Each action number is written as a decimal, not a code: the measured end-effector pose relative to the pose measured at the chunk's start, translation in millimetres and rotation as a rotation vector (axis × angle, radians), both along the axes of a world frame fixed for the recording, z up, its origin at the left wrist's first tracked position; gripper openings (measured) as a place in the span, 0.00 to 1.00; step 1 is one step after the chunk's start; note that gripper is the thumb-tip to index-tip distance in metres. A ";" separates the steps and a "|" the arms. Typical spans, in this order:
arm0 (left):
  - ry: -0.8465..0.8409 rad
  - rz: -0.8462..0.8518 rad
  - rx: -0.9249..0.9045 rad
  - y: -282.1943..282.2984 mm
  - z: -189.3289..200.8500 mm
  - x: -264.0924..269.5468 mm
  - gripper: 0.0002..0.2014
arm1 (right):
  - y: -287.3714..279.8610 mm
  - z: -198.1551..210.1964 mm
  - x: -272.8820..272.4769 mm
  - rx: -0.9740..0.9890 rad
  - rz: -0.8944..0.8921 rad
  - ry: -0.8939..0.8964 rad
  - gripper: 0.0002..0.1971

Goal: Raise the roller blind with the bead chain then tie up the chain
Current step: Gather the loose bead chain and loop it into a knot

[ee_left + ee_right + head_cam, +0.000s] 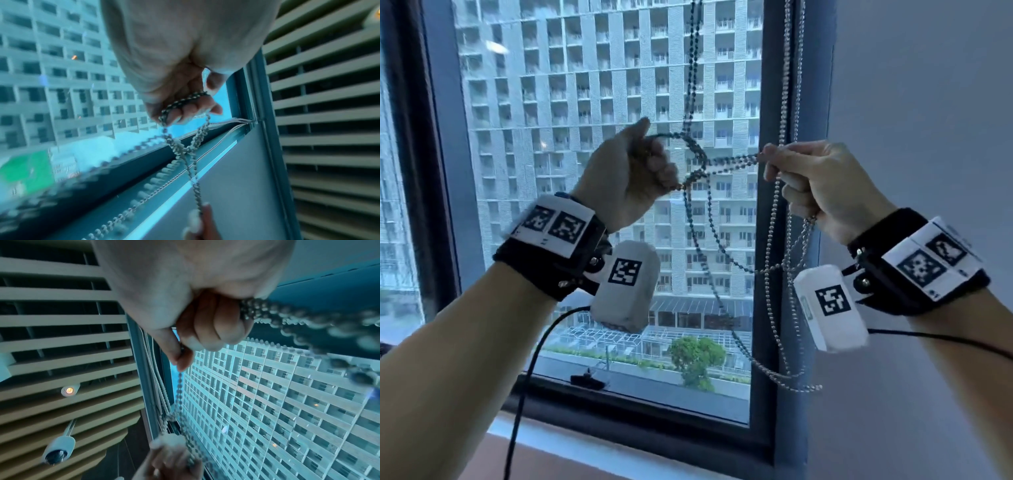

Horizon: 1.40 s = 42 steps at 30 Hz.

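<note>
Both hands are up in front of the person, and the bead chain [726,162] runs between them. The left hand [628,168] has its fingers curled round a loop of the chain. In the left wrist view the beads wrap over the fingers [186,112]. The right hand [822,181] is curled too. It pinches two strands with thumb and finger, and more chain runs down through its fist.

Between the two hands the strands cross each other and make a loose loop. It looks like a knot that is started but not pulled tight yet. Under the right hand the rest of the chain hangs down in long, slack loops. Above the hands it goes up and out of sight.

The chain looks thin, light and very floppy. The little round beads look smooth, so I think they can slide through fingers. It is best to pinch it close to the crossing, one hand on each side, and pull gently.

Behind the hands is the window [585,102], with no blind over the glass in view. Far past it is a tall building [613,61].
</note>
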<state>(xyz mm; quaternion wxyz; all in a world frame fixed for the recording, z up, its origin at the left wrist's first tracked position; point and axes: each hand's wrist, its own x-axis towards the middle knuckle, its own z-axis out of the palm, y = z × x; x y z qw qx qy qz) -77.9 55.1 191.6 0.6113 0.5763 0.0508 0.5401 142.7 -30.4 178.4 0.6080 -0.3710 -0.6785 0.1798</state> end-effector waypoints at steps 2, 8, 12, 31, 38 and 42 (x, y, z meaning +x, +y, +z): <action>0.042 0.086 0.031 0.1 -1.1 -1.6 0.20 | -3.5 2.2 1.6 0.010 0.004 0.005 0.16; 0.169 0.023 0.021 -12.5 0.8 11.4 0.13 | -10.9 7.2 -4.9 0.018 0.097 -0.053 0.14; 0.255 -0.056 0.078 -24.3 -0.5 19.7 0.13 | -4.8 4.1 -3.8 -0.025 0.123 -0.036 0.15; 0.496 0.001 0.098 -18.7 -65.0 34.3 0.12 | 9.4 -69.1 6.0 -0.350 0.014 -0.224 0.20; 0.571 0.055 0.121 -20.0 -90.1 41.3 0.11 | 12.7 -103.4 14.3 -0.429 0.050 -0.280 0.20; 0.563 0.045 0.070 -21.8 -94.7 47.4 0.10 | 11.0 -107.4 16.5 -0.426 0.021 -0.363 0.19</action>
